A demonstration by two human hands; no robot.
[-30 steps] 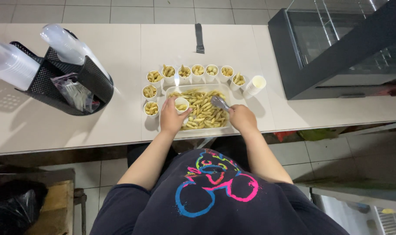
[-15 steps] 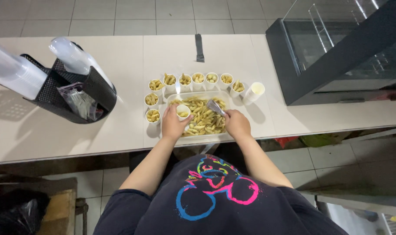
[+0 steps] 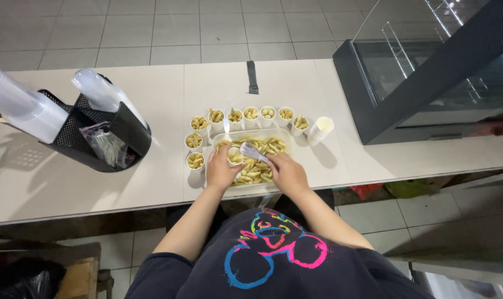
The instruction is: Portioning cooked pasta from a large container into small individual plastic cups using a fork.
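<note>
My left hand [image 3: 221,169] is wrapped around a small white paper cup [image 3: 234,154], holding it over the clear tray [image 3: 250,183] of pale fried sticks on the desk [image 3: 85,182]. My right hand [image 3: 286,171] is closed on metal tongs [image 3: 253,152], their tips right at the cup's mouth. Nine filled cups [image 3: 251,113] ring the tray's far and left edges, and a stack of empty cups [image 3: 321,129] lies just right of it.

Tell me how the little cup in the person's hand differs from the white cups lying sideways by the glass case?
The small white paper cup stands upright in the left hand, over the clear tray; the stack of white paper cups lies tipped on the table, untouched. The held cup takes food; the stack shows none. Both are white.
</note>
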